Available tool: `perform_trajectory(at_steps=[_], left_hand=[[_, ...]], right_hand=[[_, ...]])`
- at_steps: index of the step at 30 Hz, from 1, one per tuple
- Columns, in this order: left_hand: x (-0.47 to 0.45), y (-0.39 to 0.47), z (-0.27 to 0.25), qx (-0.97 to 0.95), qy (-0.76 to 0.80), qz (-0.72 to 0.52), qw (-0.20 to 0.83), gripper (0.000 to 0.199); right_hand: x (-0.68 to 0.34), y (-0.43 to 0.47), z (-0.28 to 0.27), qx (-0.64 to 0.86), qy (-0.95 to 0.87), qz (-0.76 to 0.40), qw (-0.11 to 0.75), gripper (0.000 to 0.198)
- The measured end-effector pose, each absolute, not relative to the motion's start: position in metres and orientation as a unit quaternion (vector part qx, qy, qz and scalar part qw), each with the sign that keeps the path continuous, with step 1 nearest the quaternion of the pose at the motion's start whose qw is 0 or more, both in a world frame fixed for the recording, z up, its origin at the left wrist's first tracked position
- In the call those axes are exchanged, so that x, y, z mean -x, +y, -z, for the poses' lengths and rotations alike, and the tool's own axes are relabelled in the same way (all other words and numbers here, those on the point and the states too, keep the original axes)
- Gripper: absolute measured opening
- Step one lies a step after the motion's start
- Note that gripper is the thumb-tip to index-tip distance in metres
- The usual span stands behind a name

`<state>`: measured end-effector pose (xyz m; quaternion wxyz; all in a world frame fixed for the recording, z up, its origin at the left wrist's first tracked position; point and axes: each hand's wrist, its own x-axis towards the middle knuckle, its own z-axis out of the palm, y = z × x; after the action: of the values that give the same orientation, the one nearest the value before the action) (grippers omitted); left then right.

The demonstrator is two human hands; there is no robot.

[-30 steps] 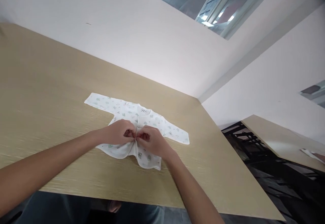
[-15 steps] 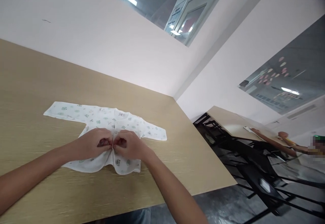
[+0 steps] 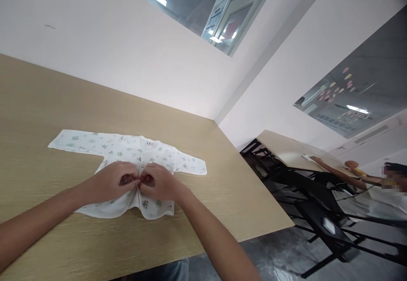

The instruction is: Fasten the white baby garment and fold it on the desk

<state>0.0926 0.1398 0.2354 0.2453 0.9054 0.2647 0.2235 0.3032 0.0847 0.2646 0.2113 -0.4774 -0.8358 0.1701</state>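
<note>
A small white baby shirt (image 3: 121,145) with a green animal print lies spread on the wooden table (image 3: 57,102), its sleeves stretched out to both sides and its neckline toward the wall. My left hand (image 3: 116,181) pinches the left edge of its front opening. Opposite it, my right hand (image 3: 160,182) pinches the right edge, and the fingertips of both hands meet at the middle of the shirt front. Below the hands the hem is lifted and bulges in folds. Whatever fastener sits between my fingertips is hidden.
A white wall (image 3: 127,51) with windows runs along the table's far side. To the right stand a second table (image 3: 286,149) and black chairs (image 3: 324,226). Another person's arm (image 3: 340,172) rests on that table, near a white cloth (image 3: 308,158).
The view has shifted slightly, so the shirt sits a little further left. Both hands keep their pinch at the shirt front with barely any movement.
</note>
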Motion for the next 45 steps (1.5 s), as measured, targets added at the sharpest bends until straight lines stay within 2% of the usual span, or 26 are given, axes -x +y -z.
perform_trajectory(at_steps=[5,27,33,40,45], left_hand=[[-0.093,0.142,-0.231,-0.911,0.264,-0.204,0.243,0.024],[-0.091,0.14,-0.239,-0.916,0.264,-0.188,0.235,0.016],[-0.093,0.136,-0.245,-0.916,0.262,-0.187,0.241,0.016],[-0.093,0.133,-0.249,-0.914,0.257,-0.201,0.24,0.013],[-0.093,0.134,-0.248,-0.924,0.25,-0.199,0.211,0.011]], right_hand=[[-0.303,0.085,-0.266,0.477,-0.836,-0.174,0.208,0.025],[-0.309,0.087,-0.268,0.447,-0.85,-0.196,0.199,0.005],[-0.31,0.086,-0.266,0.449,-0.846,-0.198,0.209,0.005],[-0.31,0.089,-0.263,0.452,-0.827,-0.241,0.23,0.015],[-0.31,0.09,-0.265,0.498,-0.809,-0.211,0.232,0.014]])
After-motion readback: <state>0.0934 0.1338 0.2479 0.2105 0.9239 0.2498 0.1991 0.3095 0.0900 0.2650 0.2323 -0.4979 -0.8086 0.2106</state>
